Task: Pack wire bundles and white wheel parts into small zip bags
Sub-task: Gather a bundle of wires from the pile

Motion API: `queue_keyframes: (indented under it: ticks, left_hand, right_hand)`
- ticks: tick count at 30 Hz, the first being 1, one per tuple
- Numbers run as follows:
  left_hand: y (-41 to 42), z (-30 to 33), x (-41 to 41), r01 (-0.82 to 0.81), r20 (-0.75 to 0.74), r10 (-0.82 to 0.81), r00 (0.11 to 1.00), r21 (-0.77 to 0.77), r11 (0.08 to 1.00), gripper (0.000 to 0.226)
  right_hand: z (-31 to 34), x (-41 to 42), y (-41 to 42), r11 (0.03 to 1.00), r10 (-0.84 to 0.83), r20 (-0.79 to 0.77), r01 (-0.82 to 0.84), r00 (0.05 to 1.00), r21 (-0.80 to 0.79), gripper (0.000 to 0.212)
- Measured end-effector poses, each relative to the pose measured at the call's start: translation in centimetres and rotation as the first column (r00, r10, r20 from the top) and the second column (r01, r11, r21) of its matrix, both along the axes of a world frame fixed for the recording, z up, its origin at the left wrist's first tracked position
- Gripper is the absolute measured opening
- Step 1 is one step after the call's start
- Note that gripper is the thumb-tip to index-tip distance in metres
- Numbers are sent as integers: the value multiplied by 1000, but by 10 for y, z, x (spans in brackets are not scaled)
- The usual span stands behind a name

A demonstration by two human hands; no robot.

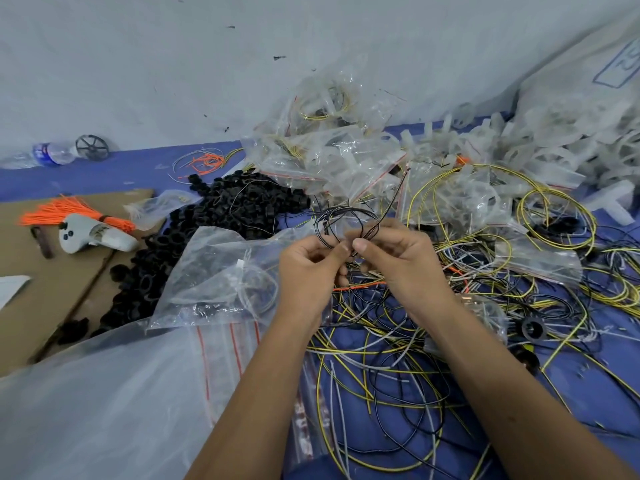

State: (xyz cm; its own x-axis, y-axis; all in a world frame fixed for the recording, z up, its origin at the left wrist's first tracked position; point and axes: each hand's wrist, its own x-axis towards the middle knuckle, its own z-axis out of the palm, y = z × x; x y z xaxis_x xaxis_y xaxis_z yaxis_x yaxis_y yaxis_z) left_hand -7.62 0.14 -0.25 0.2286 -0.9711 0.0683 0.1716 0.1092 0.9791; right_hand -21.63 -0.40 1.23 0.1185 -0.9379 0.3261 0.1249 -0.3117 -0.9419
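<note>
Coiling step: black wire bundle pinched between left hand and right hand, fingers curled round the loops, held above the loose wire tangle. Next, probably: keep coil tight, grab empty zip bag left of tangle, feed in.

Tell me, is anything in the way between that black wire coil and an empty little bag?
Nothing visible blocks it. Both hands, left hand and right hand, pinch the black wire coil in the air above the loose wires. Empty zip bags lie uncovered just below and to the left.
</note>
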Motion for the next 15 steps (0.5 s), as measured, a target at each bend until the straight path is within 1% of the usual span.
queue_keyframes:
  ticks: [1,3,5,6,7,8,10,11,12,13,15]
  left_hand:
    - [0,0,0,0,29,1,1000,-9,1000,5]
    - [1,1,0,-3,100,9,995,-59,998,16]
    - [4,3,-1,-35,274,72,959,-140,990,21]
    - [6,3,-1,-71,386,140,912,-187,980,24]
    - [8,3,-1,-114,484,214,848,-228,967,26]
    - [9,3,-1,-167,574,292,765,-262,951,24]
    - [12,5,1,-268,746,402,531,-302,915,25]
    - [13,5,4,-301,812,405,419,-297,906,31]
    - [12,4,6,-318,860,380,341,-275,907,37]
    - [12,3,9,-327,892,338,299,-237,915,42]
    - [11,3,12,-339,920,267,287,-163,927,41]
  right_hand:
    - [0,0,0,1000,7,6,-7,1000,-1,18]
    - [-1,0,-1,1000,-7,39,6,999,15,19]
    - [-2,0,-3,996,-85,83,81,993,48,17]
    - [-3,0,-4,990,-131,108,124,986,67,17]
    - [-3,-2,-6,982,-176,126,166,976,85,17]
    - [-4,-3,-7,973,-222,132,210,966,99,17]
    - [-7,-7,-10,949,-306,116,292,945,122,18]
    - [-8,-8,-11,939,-332,110,318,937,131,18]
    - [-9,-8,-12,934,-345,112,329,932,140,15]
    - [-10,-8,-13,932,-348,117,331,930,147,12]
    - [-11,-8,-14,929,-356,113,338,928,151,7]
